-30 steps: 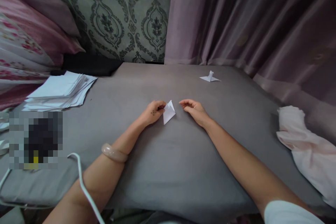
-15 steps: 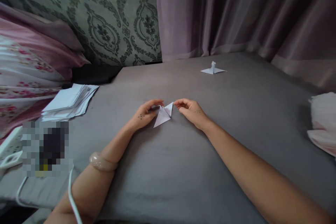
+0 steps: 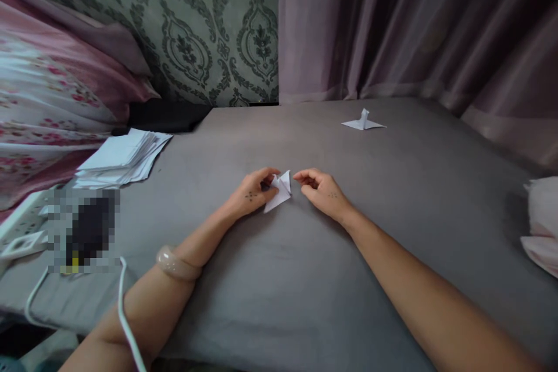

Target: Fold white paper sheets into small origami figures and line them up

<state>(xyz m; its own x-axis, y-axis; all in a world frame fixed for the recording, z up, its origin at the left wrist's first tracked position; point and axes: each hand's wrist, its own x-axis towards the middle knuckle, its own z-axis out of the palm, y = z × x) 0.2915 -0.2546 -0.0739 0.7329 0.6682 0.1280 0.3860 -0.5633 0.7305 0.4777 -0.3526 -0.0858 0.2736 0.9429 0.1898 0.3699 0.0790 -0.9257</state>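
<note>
A small white origami crane (image 3: 281,196) is at the middle of the grey surface, one pointed wing toward me. My left hand (image 3: 253,193) holds it from the left, with the thumb over the paper and the fingers curled behind its top edge. Just to the right is my right hand (image 3: 322,190), empty, its bent fingers and thumb apart; a small gap separates its fingertips from the paper. Farther back, a second white origami crane (image 3: 364,121) rests with its wings spread.
On the left lie a stack of white paper (image 3: 122,154), a black folded item (image 3: 168,115) and a white power strip (image 3: 26,215) beside a blurred-out patch. A white cable (image 3: 125,308) crosses my left forearm. Pale pink fabric (image 3: 543,215) sits at the right edge. Curtains hang behind.
My left thumb has moved onto the crane's paper. My right fingertips have come away from the crane's right tip. The whole view has shifted slightly.
</note>
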